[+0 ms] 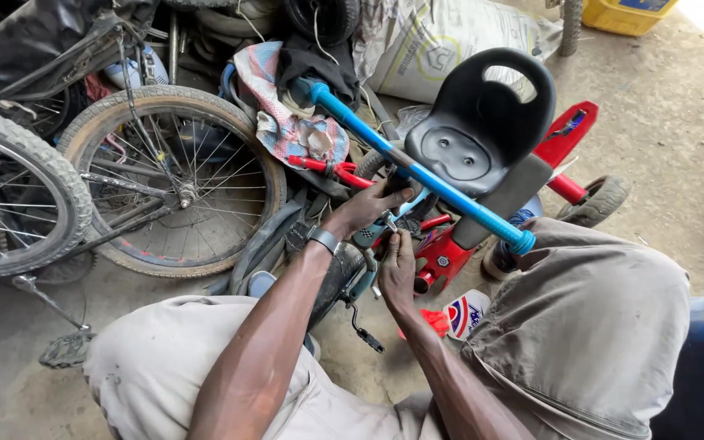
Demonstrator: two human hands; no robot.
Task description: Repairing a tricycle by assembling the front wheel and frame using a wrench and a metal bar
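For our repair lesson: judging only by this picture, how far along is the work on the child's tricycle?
Looks done: the black seat and blue push bar sit mounted on the tricycle's red frame. In hand: the left hand steadies the frame below the bar while the right hand works a small metal part beside it. Left: that fitting is not yet finished; what it is cannot be told.

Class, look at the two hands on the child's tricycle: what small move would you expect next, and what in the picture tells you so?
Probably a short turn of the small metal tool by the right hand. It sits pinched at the red frame under the black seat, while the left hand braces beside the blue bar.
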